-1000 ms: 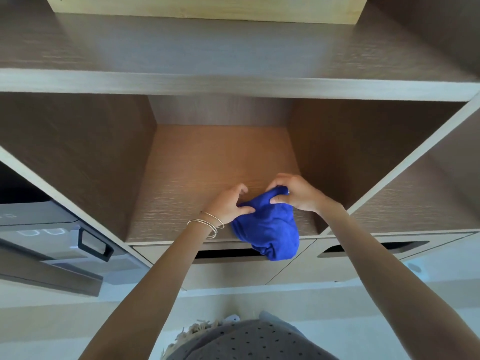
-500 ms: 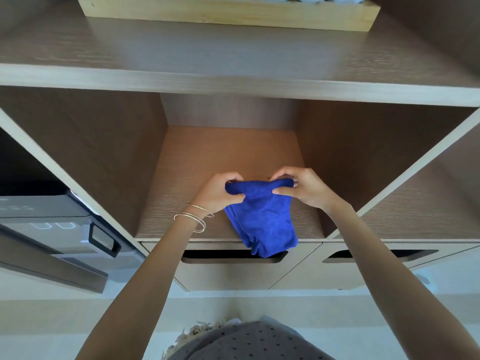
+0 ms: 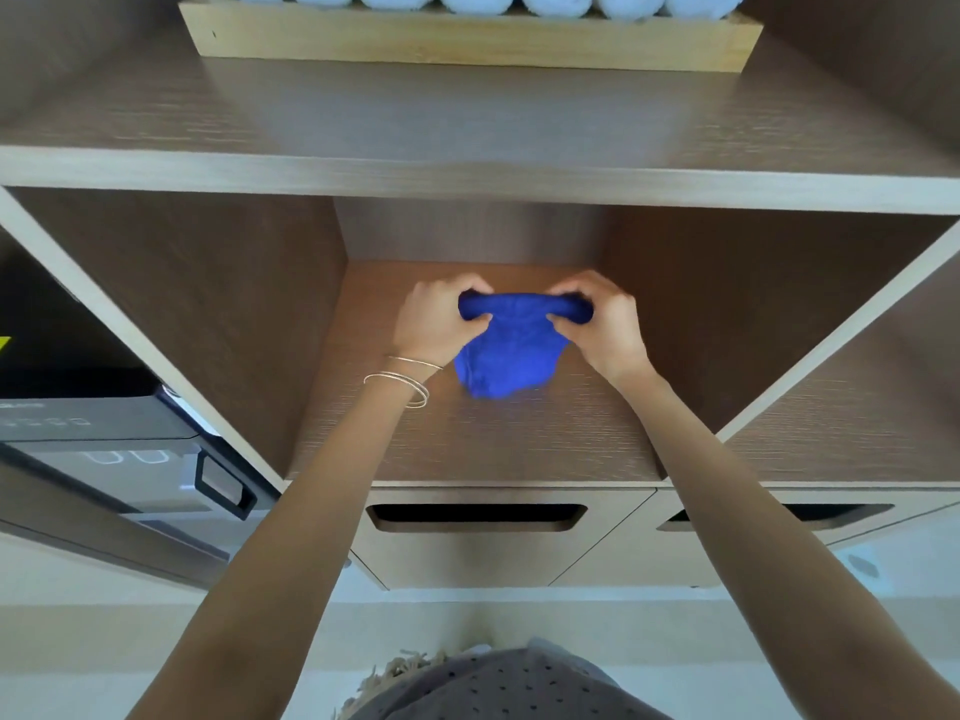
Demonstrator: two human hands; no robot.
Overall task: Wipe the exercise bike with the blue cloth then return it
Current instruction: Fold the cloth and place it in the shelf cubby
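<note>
Both hands, left hand and right hand, pinch the blue cloth over the shelf, seemingly returning it; next, lower and release.

The blue cloth is held inside the middle wooden cubby, its top edge pinched by the left hand (thin bangles are worn at the wrist) and the right hand. Rolled white towels are seen in a wooden tray above.
</note>
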